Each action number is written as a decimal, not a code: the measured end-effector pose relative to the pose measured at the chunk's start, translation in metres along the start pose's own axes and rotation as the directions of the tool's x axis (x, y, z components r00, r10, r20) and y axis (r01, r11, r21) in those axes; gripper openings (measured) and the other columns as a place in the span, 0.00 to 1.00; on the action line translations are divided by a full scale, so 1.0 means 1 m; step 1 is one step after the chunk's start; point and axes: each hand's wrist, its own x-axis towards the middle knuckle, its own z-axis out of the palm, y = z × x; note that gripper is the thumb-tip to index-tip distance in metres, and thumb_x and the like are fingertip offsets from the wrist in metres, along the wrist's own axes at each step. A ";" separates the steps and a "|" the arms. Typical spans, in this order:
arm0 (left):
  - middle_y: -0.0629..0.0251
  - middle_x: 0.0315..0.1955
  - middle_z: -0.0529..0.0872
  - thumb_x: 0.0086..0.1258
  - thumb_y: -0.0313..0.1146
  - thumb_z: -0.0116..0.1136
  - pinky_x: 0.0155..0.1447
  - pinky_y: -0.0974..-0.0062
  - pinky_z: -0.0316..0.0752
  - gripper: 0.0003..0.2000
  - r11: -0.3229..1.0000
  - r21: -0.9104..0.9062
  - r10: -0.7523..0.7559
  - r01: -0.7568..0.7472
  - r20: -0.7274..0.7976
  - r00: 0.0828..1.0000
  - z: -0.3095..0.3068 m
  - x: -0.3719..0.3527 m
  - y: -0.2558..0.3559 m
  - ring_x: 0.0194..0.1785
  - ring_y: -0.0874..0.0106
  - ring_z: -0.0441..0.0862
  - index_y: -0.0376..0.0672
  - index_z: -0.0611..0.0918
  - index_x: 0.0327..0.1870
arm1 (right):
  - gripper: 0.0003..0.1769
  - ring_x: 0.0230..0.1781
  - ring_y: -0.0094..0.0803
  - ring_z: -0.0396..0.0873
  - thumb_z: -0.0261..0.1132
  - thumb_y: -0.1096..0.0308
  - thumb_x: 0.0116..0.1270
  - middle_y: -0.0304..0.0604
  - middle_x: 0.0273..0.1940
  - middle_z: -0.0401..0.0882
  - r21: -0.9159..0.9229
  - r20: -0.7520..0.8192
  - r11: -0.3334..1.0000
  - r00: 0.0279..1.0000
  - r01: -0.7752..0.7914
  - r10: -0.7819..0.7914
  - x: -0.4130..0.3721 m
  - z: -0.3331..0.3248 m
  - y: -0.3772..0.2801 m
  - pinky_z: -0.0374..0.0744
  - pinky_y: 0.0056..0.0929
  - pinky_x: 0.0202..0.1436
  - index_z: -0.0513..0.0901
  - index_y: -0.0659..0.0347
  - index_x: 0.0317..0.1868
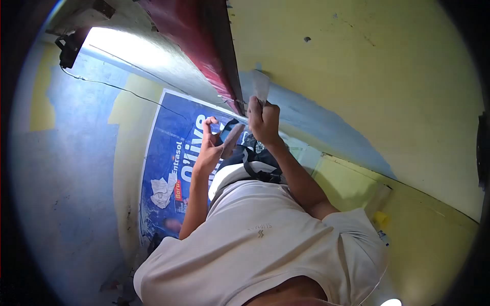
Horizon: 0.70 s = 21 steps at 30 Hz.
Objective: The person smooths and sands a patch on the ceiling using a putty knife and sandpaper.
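Note:
My right hand (264, 122) is closed around a putty knife, its pale flat blade (261, 84) pointing up at the wall, over the edge of a bluish patch (291, 104) on the yellow paint. Lower and to the left, my left hand (208, 148) grips a flat greyish blade-like piece (233, 139) that slants up to the right. The index finger of that hand is raised and bent. Its lower end is hidden by the palm.
A blue printed banner (168, 132) hangs or lies behind my left arm, with a torn white scrap (162, 191) on it. A red-sided beam or ledge (199, 46) runs down toward my hands. At upper left, a dark lamp (71, 50) trails a cable along the blue wall.

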 end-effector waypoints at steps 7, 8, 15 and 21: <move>0.63 0.39 0.88 0.66 0.21 0.67 0.44 0.79 0.80 0.08 0.993 -0.078 -0.084 0.092 0.104 0.991 -0.002 -0.001 -0.010 0.42 0.79 0.84 0.34 0.85 0.44 | 0.29 0.11 0.24 0.71 0.53 0.61 0.82 0.36 0.11 0.70 0.006 0.017 0.997 0.996 -0.083 0.083 -0.004 0.001 -0.002 0.67 0.28 0.17 0.74 0.63 0.19; 0.62 0.40 0.88 0.66 0.23 0.68 0.47 0.79 0.80 0.10 0.985 -0.151 -0.055 0.078 0.152 0.987 -0.001 0.000 -0.013 0.43 0.79 0.84 0.34 0.85 0.47 | 0.29 0.11 0.24 0.71 0.53 0.60 0.82 0.36 0.11 0.71 -0.020 0.006 0.998 0.998 -0.060 0.060 -0.003 0.000 0.002 0.67 0.29 0.17 0.75 0.63 0.19; 0.68 0.42 0.83 0.46 0.40 0.85 0.56 0.76 0.76 0.34 0.991 0.135 -0.047 0.013 0.250 0.967 0.021 0.008 0.002 0.47 0.75 0.82 0.37 0.80 0.53 | 0.12 0.23 0.59 0.79 0.58 0.66 0.77 0.56 0.23 0.78 -0.145 -0.003 0.987 0.998 -0.069 0.069 -0.008 0.001 0.010 0.73 0.45 0.27 0.80 0.67 0.41; 0.64 0.48 0.85 0.44 0.29 0.81 0.62 0.75 0.74 0.37 0.795 0.601 0.087 -0.081 0.020 0.996 0.059 0.006 0.013 0.48 0.72 0.83 0.35 0.76 0.60 | 0.12 0.25 0.60 0.79 0.59 0.66 0.77 0.58 0.24 0.78 -0.195 -0.020 0.980 0.999 -0.044 0.041 -0.007 -0.001 0.008 0.74 0.46 0.28 0.80 0.68 0.44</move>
